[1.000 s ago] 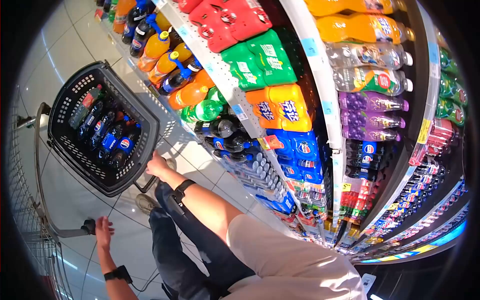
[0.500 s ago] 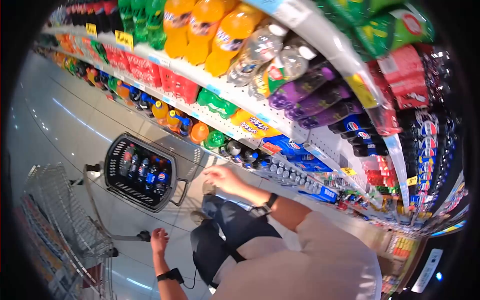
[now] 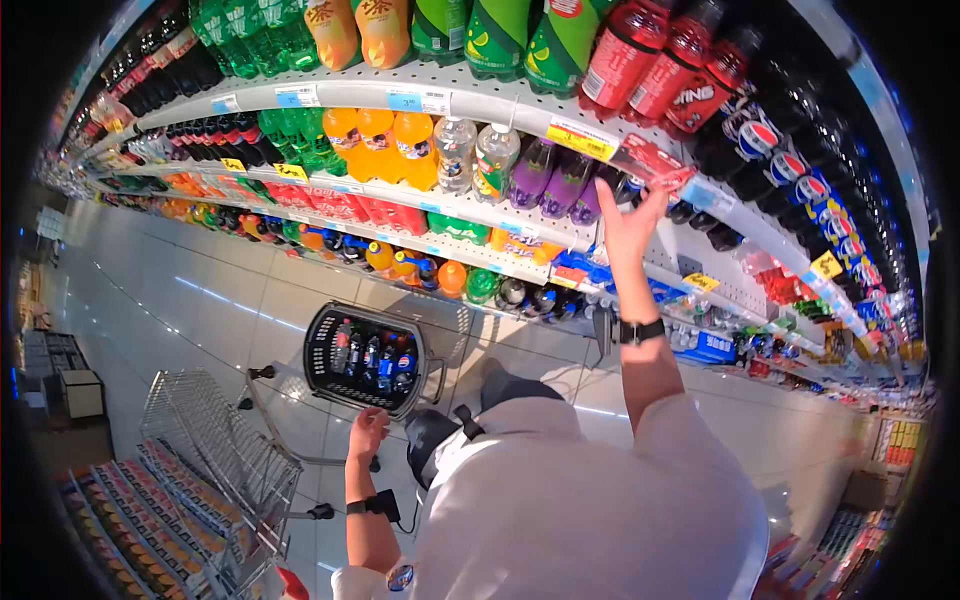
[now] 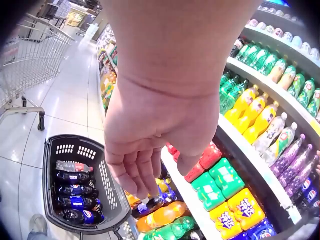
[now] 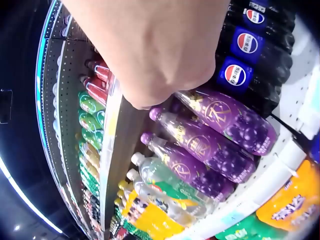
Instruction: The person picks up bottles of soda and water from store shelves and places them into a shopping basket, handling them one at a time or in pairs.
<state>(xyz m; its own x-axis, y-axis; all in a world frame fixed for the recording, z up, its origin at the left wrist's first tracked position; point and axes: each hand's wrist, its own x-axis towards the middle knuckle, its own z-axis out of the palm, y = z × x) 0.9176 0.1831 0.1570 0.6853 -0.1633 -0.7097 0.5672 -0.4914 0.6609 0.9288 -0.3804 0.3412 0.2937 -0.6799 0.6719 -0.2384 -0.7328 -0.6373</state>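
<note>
My right hand (image 3: 632, 225) reaches up to a shelf, thumb and fingers spread apart, right where the purple grape drink bottles (image 3: 560, 188) meet the dark Pepsi bottles. From the right wrist view, the back of this hand covers the cap of the nearest grape drink bottle (image 5: 230, 120); its fingertips are hidden. Pepsi bottles (image 5: 245, 50) lie beside it. My left hand (image 3: 369, 430) hangs at my side with loosely bent fingers and holds nothing. Below it on the floor stands a black shopping basket (image 4: 122, 212) with several Pepsi bottles (image 4: 80, 202) and one red-labelled bottle.
A metal shopping cart (image 3: 215, 440) stands at the left on the tiled floor. Shelves of drinks curve along the front and right, with orange soda bottles (image 3: 375, 135), red bottles (image 3: 635, 60) and yellow price tags (image 3: 583, 142) on the edges.
My right hand has let go of the basket handle and risen to the shelf. The view has turned and lifted; the basket now stands on the floor by my feet. My left hand stays low and empty.
</note>
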